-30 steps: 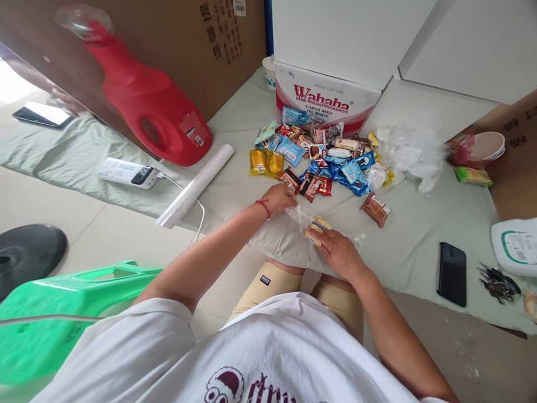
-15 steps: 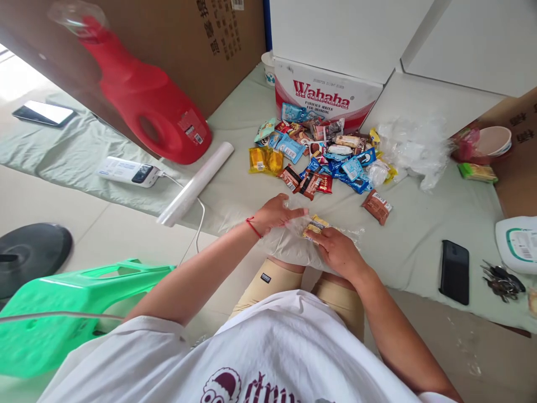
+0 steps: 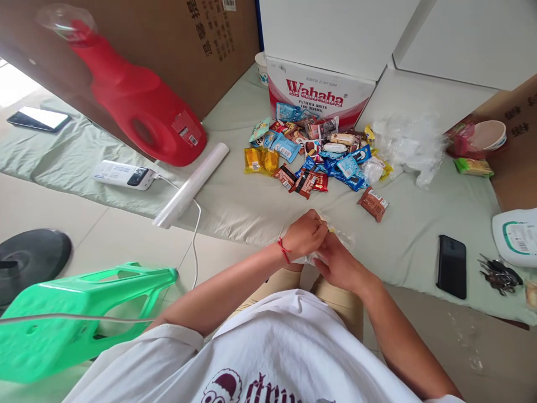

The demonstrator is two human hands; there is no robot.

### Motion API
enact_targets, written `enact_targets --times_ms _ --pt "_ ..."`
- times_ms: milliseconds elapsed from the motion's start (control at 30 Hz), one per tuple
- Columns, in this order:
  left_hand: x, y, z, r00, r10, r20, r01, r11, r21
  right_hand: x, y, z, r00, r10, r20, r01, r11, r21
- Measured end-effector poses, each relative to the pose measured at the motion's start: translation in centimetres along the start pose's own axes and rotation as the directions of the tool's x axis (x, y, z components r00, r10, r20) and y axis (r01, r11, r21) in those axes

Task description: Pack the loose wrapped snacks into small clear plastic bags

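Observation:
My left hand (image 3: 307, 230) is closed, fingers bent down onto thin clear plastic film (image 3: 344, 234), right against my other hand. My right hand (image 3: 340, 264) curls around the same film from the right side. Between the fingertips a small bit of a yellow snack packet (image 3: 331, 229) shows; the rest is hidden by the hands and film. Both hands are over my lap at the front edge of the cloth. Beyond them lies a pile of small wrapped snacks (image 3: 312, 182), with one brown packet (image 3: 373, 204) lying apart on the right.
A roll of clear plastic (image 3: 191, 186), a power bank (image 3: 122, 174) with a white cable and a red jug (image 3: 146, 106) stand left. Crumpled plastic (image 3: 409, 145), a black phone (image 3: 452, 266) and keys (image 3: 500, 275) lie right. A Wahaba-like printed carton (image 3: 323, 84) stands behind; a green stool (image 3: 79, 296) is at lower left.
My left hand has moved right and closed in against my right hand. The yellow packet, plainly visible before, is now mostly covered by fingers and film.

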State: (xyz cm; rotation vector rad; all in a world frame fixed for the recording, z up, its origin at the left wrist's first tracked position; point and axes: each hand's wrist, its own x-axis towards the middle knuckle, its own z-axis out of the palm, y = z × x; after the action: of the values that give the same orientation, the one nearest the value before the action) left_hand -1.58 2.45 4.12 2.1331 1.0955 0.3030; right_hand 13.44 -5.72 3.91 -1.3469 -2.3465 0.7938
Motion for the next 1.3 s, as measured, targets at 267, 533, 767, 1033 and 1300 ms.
enact_targets --times_ms 267,533,767,1033,1300 --pt "-2.3 0.6 3.4 0.981 0.173 -0.091 -0.101 0.847 0.523 -1.9 5.8 -3.5 0.753 0.442 -0.488 -0.461 0.883 0.089" --pt "-3.1 -0.6 5.2 0.96 0.252 -0.125 -0.133 0.797 0.589 -4.0 4.6 -0.1 0.855 0.471 -0.217 -0.481 0.876 0.007" --pt "-3.3 -0.2 6.6 0.945 0.301 -0.124 -0.179 0.798 0.575 0.8 3.5 0.0 0.722 0.67 -0.171 -0.485 0.667 0.566" --pt "-4.6 -2.2 3.1 0.869 0.197 -0.454 -0.163 0.98 0.113 4.5 4.6 1.9 0.674 0.652 -0.348 -0.45 0.736 0.506" --pt "-1.5 -2.4 5.0 0.867 -0.204 -0.454 0.197 0.978 -0.062 3.5 3.3 3.1 0.633 0.714 -0.298 -0.333 0.599 0.728"
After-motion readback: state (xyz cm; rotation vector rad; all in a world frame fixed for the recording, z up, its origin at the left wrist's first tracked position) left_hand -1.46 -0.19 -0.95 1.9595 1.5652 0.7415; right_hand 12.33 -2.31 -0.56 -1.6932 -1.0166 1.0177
